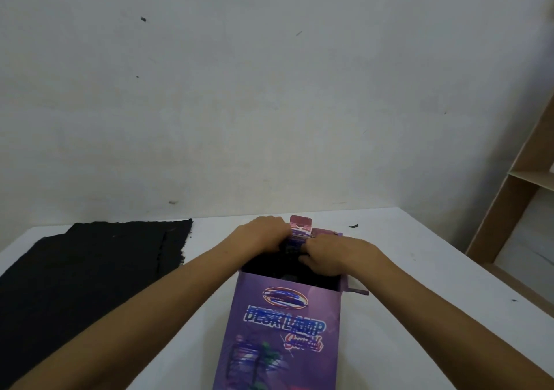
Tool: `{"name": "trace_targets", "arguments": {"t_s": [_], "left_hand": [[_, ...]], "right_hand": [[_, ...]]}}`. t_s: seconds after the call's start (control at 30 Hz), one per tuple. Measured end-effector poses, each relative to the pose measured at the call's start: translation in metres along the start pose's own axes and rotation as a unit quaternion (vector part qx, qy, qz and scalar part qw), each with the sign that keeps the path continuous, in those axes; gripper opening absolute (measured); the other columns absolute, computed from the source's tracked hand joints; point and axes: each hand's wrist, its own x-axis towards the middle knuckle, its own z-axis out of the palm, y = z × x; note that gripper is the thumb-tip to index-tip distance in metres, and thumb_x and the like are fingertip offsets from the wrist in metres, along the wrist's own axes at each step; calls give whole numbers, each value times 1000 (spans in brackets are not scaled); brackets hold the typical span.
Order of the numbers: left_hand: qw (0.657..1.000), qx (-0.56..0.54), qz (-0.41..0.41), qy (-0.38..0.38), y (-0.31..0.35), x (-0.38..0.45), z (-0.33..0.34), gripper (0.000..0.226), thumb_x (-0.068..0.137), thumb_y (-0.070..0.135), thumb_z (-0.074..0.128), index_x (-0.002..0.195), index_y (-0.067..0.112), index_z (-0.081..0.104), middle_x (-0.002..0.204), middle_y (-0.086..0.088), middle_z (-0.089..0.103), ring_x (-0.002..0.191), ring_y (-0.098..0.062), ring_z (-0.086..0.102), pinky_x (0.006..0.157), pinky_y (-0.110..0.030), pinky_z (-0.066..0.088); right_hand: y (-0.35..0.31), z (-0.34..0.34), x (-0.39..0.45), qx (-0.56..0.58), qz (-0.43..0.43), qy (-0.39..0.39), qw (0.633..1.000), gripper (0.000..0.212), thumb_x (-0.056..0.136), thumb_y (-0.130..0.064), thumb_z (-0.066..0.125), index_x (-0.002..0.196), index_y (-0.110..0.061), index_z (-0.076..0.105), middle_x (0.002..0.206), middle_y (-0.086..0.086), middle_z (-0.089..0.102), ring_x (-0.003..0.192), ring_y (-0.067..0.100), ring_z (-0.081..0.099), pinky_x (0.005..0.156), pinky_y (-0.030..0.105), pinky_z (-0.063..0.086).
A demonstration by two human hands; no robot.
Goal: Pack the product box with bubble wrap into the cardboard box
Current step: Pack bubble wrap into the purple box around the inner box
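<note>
Box [284,326]: purple product carton, printed "DESK LAMP" on the near face; it stands upright on the counter [419,269], in the middle and close to the camera. Its bottom part goes out of the picture.
Box top: open; a pink flap [300,224] with a hang-hole stands up at the far edge. Another purple flap sticks out at the right side, near the right wrist.
Inside the box: dark; something black shows at the opening between the two hands, but what it is I cannot tell.
Left hand [263,233]: at the far left of the opening, fingers curled down at the base of the pink flap. It seems to grip the flap or the dark thing under it; which one I cannot tell.
Right hand [335,254]: over the right part of the opening, fingers curled and reaching down into the box, on the dark content. The fingertips are hidden, so the exact grip is not clear.
Hands together: very near each other, almost touching at the flap.
Cloth [90,269]: black sheet, flat on the left part of the counter, well apart from the box.
Counter: white, against a pale wall [269,89].
Shelf [521,203]: brown wooden frame at the right edge, beside the counter.
</note>
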Motion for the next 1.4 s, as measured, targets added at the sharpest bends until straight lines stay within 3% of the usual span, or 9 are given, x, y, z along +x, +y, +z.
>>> {"name": "trace_targets", "arguments": {"t_s": [0.1, 0.2, 0.37, 0.63, 0.87, 1.03, 1.2, 1.27, 1.4], "left_hand": [[996, -62, 34, 55, -9, -19, -22, 30, 88, 31, 67, 114, 17, 67, 112, -5, 68, 98, -23, 64, 85, -38, 53], [994, 25, 35, 98, -10, -40, -34, 24, 90, 38, 62, 102, 19, 71, 105, -3, 67, 97, -22, 61, 82, -37, 49], [996, 82, 12, 13, 0, -48, -24, 23, 92, 21, 54, 109, 15, 70, 109, -12, 69, 94, -30, 65, 73, -33, 45], [993, 105, 0, -50, 9, -21, -10, 31, 97, 24, 56, 125, 13, 61, 125, -11, 64, 107, -27, 63, 92, -35, 49], [997, 44, 0, -65, 3, -18, -9, 33, 93, 22, 61, 125, 14, 58, 120, -10, 65, 103, -26, 64, 88, -33, 50], [999, 7, 33, 21, -1, -33, -9, 30, 92, 17, 61, 121, 11, 63, 120, -10, 64, 102, -24, 62, 81, -28, 45], [983, 176, 27, 45, -4, -38, -8, 28, 99, 26, 53, 120, 9, 62, 120, -12, 66, 109, -24, 55, 101, -35, 32], [987, 155, 28, 10, -5, -32, -6, 32, 98, 26, 55, 127, 11, 58, 126, -13, 62, 115, -26, 52, 102, -35, 34], [996, 77, 15, -38, -10, -14, -8, 41, 93, 25, 64, 132, 15, 54, 125, -10, 63, 119, -28, 45, 98, -38, 44]], "right_hand": [[-1, -11, 5, 33, 23, -33, 999, 47, 102, -47, 35, 131, -19, 57, 131, 10, 61, 112, 25, 59, 101, 41, 45], [-10, -23, 6, 93, 45, -83, 991, 64, 97, -64, 26, 144, -25, 47, 148, 11, 49, 130, 28, 50, 107, 43, 36], [-11, -30, 15, 171, 89, -104, 976, 73, 88, -75, 29, 145, -32, 44, 146, 10, 50, 126, 29, 53, 96, 38, 39], [-2, -12, -13, -7, -61, 22, 998, 32, 98, -21, 48, 126, -20, 66, 115, 6, 68, 98, 25, 65, 92, 40, 55], [-2, 9, 10, 8, 25, -9, 1000, 39, 102, -37, 42, 135, -22, 57, 129, 6, 64, 111, 24, 61, 101, 38, 46], [-10, -10, 20, 71, 63, -40, 995, 61, 94, -62, 34, 144, -30, 45, 144, 7, 53, 126, 27, 54, 108, 43, 40], [-7, -29, 2, 41, 25, -11, 999, 36, 99, -48, 44, 118, -19, 56, 127, 11, 62, 99, 24, 59, 92, 36, 46], [-4, -37, -9, -31, 15, 41, 999, 32, 95, -39, 58, 118, -17, 58, 120, 13, 65, 87, 23, 58, 80, 33, 50], [-9, -40, -22, -119, 27, 27, 992, 42, 93, -30, 63, 131, -15, 53, 121, 11, 63, 88, 23, 57, 82, 35, 54]]}}
